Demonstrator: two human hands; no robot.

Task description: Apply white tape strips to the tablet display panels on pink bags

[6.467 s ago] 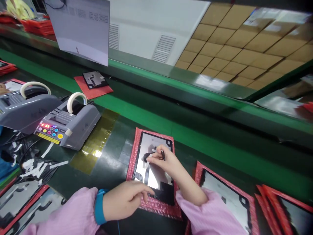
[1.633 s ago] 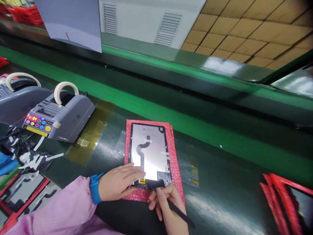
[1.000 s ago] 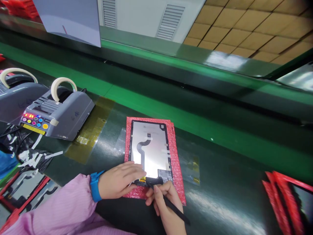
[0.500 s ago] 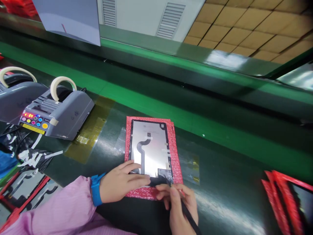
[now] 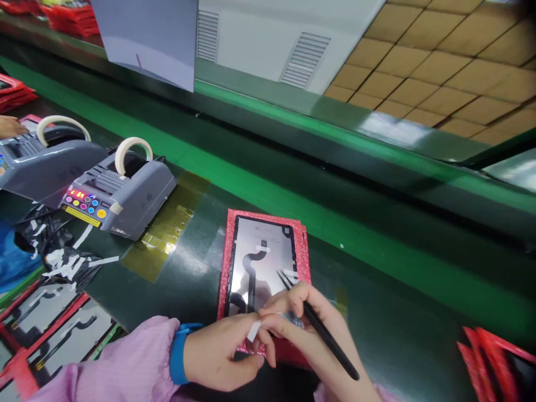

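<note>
Grey dispenser (image 5: 142, 204) stands nearby — right hand (image 5: 307, 321) overlaps panel (image 5: 272, 268).

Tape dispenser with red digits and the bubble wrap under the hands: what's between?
In the head view, yellow film and a fainter clear patch lie on the dark tabletop.

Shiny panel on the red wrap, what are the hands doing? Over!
Right hand holding black tweezers, left hand beside it. White strip between them, holder unclear. Silver panel on red bubble wrap, lower part blocked by hands.
</note>
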